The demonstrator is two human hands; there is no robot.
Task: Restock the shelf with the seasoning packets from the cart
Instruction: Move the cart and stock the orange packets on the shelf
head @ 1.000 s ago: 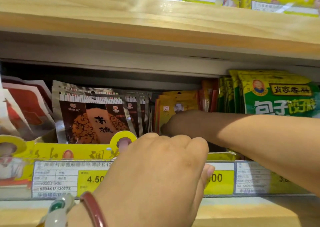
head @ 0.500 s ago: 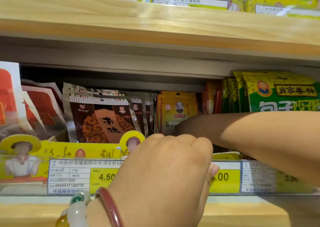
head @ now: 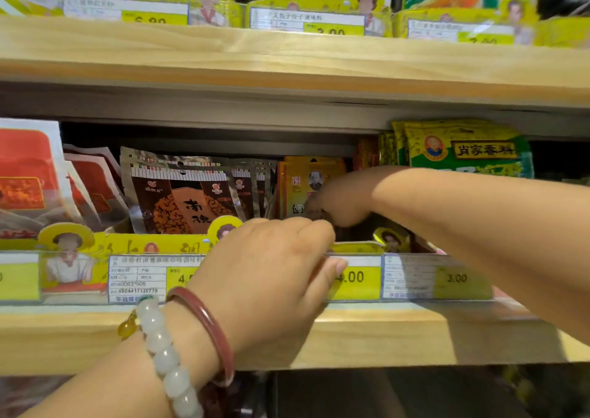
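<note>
Right hand (head: 338,200) reaches in, fingers curled at the orange packets (head: 306,184), seemingly straightening them; left hand (head: 271,274) curls over the shelf lip (head: 383,331), grip unclear.

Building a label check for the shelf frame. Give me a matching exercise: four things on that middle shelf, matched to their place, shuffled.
1. brown packets
2. green packets
3. orange-yellow packets
4. red-and-white packets

A. far left of the shelf
B. directly behind the right hand
C. far right, above the right forearm
D. left of centre, behind the 4.5 price tag

Pairs: 1-D, 2-C, 3-B, 4-A
</note>
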